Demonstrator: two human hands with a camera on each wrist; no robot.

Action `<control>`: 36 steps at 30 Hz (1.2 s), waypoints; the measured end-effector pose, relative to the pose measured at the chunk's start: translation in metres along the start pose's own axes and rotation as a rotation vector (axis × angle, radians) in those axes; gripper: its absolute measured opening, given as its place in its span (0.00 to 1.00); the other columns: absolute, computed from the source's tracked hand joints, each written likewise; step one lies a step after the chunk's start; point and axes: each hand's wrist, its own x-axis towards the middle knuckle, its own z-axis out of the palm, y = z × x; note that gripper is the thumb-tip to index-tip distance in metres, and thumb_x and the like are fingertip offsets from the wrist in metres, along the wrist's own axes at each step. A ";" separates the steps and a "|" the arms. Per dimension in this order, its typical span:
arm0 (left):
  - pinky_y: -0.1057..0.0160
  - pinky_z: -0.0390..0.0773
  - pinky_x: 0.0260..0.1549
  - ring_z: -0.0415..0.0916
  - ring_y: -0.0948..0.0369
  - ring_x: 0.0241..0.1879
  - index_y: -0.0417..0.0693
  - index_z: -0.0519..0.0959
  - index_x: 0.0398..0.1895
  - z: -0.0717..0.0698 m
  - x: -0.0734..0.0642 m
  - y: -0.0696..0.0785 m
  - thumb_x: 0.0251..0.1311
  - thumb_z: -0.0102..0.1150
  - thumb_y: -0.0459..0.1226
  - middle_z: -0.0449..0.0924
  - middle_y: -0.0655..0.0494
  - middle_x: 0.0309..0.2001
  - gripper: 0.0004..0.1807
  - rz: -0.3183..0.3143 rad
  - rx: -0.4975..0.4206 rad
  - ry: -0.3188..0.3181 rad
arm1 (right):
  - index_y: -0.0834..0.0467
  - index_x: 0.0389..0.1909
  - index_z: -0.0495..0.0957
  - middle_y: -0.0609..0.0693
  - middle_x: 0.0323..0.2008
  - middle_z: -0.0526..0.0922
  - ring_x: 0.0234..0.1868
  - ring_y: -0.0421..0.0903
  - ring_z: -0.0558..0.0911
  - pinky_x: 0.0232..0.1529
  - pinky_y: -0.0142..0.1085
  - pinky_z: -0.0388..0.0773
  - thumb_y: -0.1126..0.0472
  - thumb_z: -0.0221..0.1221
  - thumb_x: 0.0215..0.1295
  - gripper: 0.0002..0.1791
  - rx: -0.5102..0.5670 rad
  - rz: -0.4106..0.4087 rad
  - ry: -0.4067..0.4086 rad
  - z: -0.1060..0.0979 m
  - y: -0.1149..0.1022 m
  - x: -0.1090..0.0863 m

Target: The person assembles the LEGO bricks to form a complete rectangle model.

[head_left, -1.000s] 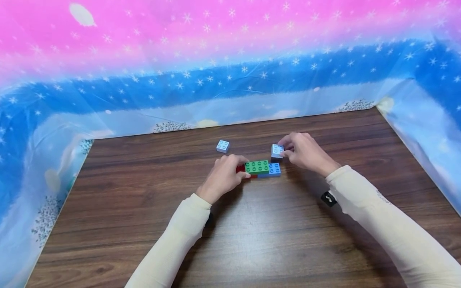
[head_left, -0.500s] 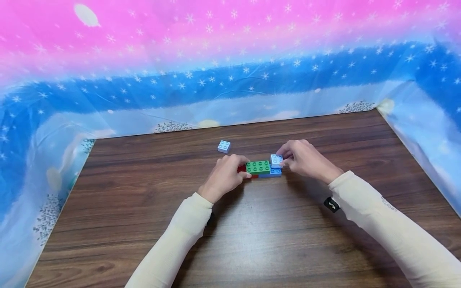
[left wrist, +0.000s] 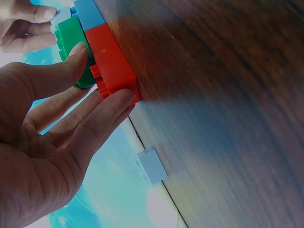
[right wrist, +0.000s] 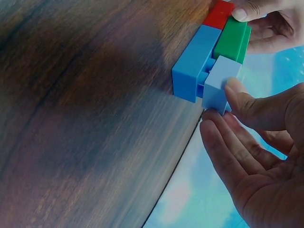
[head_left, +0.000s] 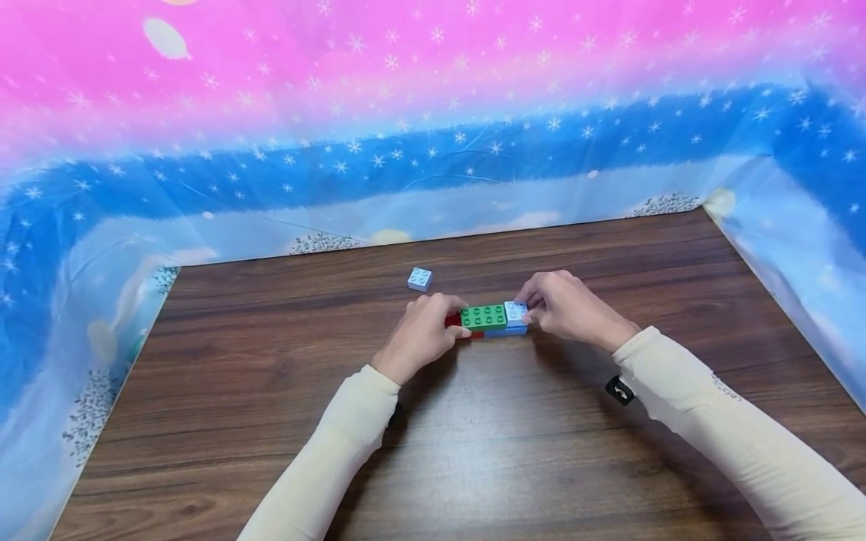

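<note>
A green brick (head_left: 483,317) sits across a red brick (left wrist: 110,59) and a blue brick (right wrist: 192,66), which lie end to end on the table. At the left end, my left hand (head_left: 422,330) grips the assembly, thumb against the green brick and fingertips at the red one. Thumb and fingers of my right hand (head_left: 568,308) pinch a white brick (right wrist: 221,83) above the blue brick's outer studs, beside the green brick's end. In the right wrist view, studs show in a narrow gap between white and blue. Part of the red brick is hidden by my left hand.
Another white brick (head_left: 419,279) lies apart on the wooden table (head_left: 271,406), behind and left of the assembly. A patterned pink and blue cloth (head_left: 419,180) hangs along the table's back and side edges.
My right hand has brought the white brick toward me and down, from behind the assembly to above the blue brick's studs. My left hand keeps its grip in nearly the same place.
</note>
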 end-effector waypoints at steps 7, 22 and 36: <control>0.56 0.79 0.45 0.79 0.60 0.40 0.45 0.84 0.55 -0.001 0.000 0.001 0.63 0.69 0.36 0.86 0.52 0.48 0.17 0.002 0.001 -0.005 | 0.66 0.42 0.86 0.55 0.38 0.88 0.39 0.47 0.85 0.40 0.43 0.82 0.73 0.68 0.60 0.09 -0.002 -0.006 -0.007 0.001 0.000 0.001; 0.58 0.79 0.42 0.79 0.61 0.38 0.45 0.85 0.54 0.000 0.001 0.000 0.63 0.70 0.35 0.86 0.52 0.45 0.16 0.011 0.009 0.007 | 0.65 0.38 0.87 0.52 0.34 0.87 0.34 0.44 0.84 0.37 0.41 0.82 0.74 0.69 0.57 0.08 -0.027 -0.021 -0.010 0.002 -0.002 0.003; 0.58 0.79 0.42 0.79 0.60 0.39 0.44 0.84 0.55 0.000 0.000 0.000 0.63 0.70 0.35 0.86 0.52 0.47 0.17 0.009 0.001 0.002 | 0.65 0.38 0.87 0.54 0.34 0.88 0.35 0.46 0.85 0.39 0.43 0.83 0.75 0.69 0.55 0.09 -0.056 -0.016 -0.017 0.003 -0.002 0.006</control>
